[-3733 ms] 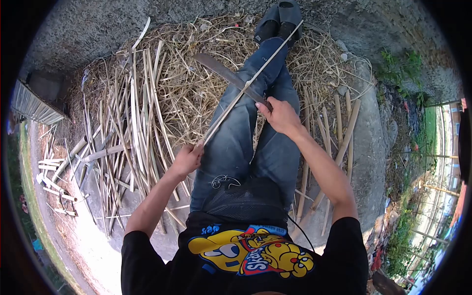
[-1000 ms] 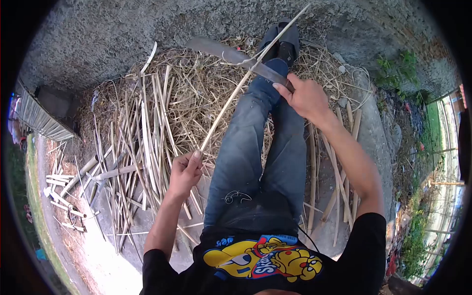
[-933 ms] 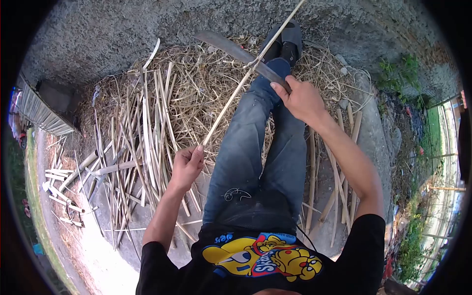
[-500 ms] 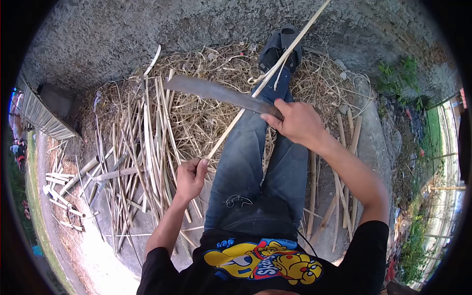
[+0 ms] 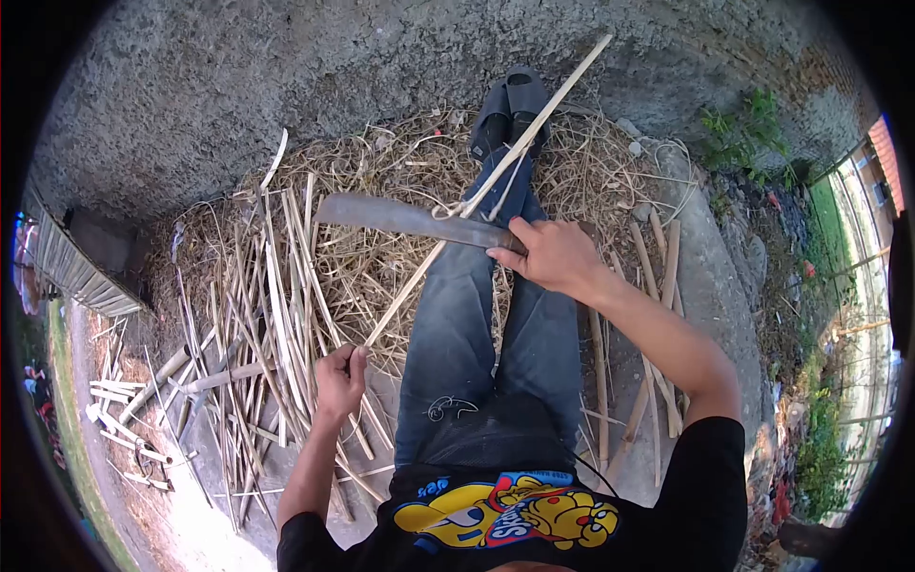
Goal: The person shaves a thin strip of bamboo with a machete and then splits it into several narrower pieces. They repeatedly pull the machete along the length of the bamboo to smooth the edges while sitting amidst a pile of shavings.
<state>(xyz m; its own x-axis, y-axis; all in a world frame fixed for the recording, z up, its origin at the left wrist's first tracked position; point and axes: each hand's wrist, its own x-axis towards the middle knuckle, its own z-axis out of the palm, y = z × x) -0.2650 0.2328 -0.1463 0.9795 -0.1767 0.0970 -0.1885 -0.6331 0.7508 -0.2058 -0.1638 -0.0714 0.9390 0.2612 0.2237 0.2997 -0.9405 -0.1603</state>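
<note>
My left hand (image 5: 340, 381) is closed on the near end of a long, pale bamboo strip (image 5: 405, 296). The strip runs diagonally over my legs, its far end up near the wall. A machete (image 5: 396, 216) crosses it, the broad blade pointing left. My right hand (image 5: 555, 254) grips the machete at its handle end, above my thighs. Where blade and strip cross, the blade lies over the strip. A thin curled shaving (image 5: 445, 209) hangs on the strip just beyond the blade.
Split bamboo strips (image 5: 276, 315) lie piled at my left, with more bamboo pieces (image 5: 639, 419) at my right. Shavings (image 5: 381, 172) cover the ground around my sandalled feet (image 5: 510, 110). A rough wall (image 5: 381, 57) rises ahead. Short cut pieces (image 5: 129, 419) lie farther left.
The strip has slid toward my left hand beneath the machete, bringing the curled shaving closer to the blade. My left hand sits lower and farther left. The whole view has shifted slightly.
</note>
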